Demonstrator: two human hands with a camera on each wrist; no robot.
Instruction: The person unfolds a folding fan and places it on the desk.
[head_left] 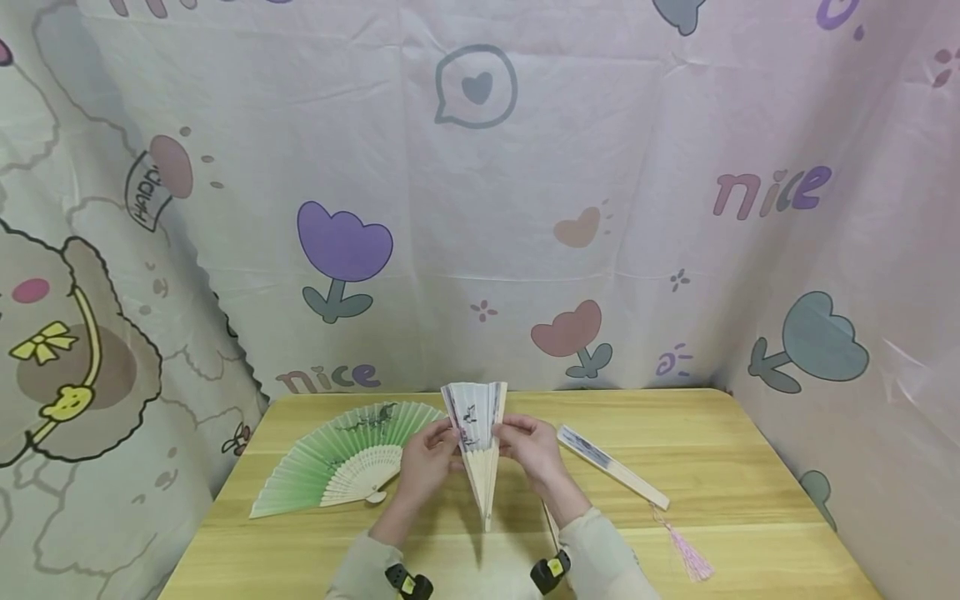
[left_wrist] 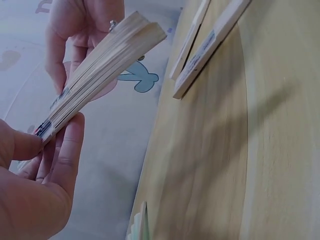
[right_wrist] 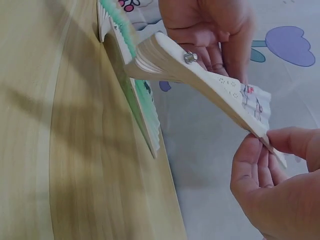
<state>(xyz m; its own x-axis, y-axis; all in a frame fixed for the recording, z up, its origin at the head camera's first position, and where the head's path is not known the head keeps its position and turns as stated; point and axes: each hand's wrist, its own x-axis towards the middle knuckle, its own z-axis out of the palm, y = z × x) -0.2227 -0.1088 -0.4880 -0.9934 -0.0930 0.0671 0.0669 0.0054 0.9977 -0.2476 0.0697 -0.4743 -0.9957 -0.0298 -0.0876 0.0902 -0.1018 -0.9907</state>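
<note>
White fan (head_left: 480, 412), edges partly hidden, is pinched by both hands (head_left: 427, 461) (head_left: 534, 448).

wooden table (head_left: 735, 483) | backdrop (head_left: 480, 208) (tulip-printed) | spread green fan (head_left: 322, 458) | folded tasselled fan (head_left: 615, 469)

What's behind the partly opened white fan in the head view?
Wooden table shows around the white fan, and patterned backdrop beyond its top edge. Just left of it shows the green fan. Anything directly behind the white fan is hidden.
</note>
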